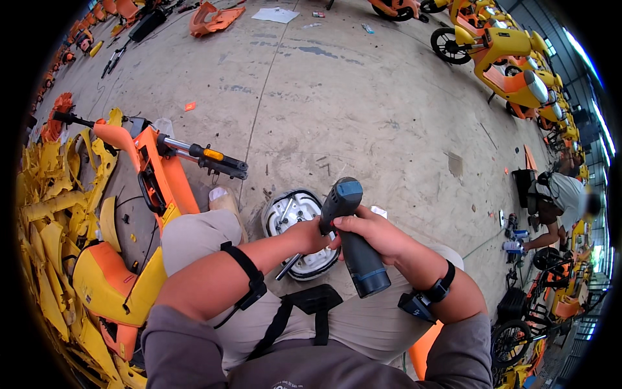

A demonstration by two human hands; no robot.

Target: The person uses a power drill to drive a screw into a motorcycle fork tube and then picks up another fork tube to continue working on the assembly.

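My right hand [376, 236] is wrapped round a dark grey cordless power tool [363, 259], its blue-grey head pointing away from me and its base toward me. My left hand [310, 236] is closed against the tool's left side. From under that hand sticks a silver metal rod [289, 266]; its other end and how it is held are hidden. Below both hands, on the floor between my feet, lies a round white part [313, 264] with a black rim and recesses inside. My hands and the tool cover its right side.
An orange and yellow scooter frame [175, 175] lies at my left, beside a heap of yellow panels [58, 214]. Yellow scooters [508, 65] line the far right. A person in a light shirt [558, 198] bends there near spray cans [513, 247]. An orange panel [212, 19] lies far ahead.
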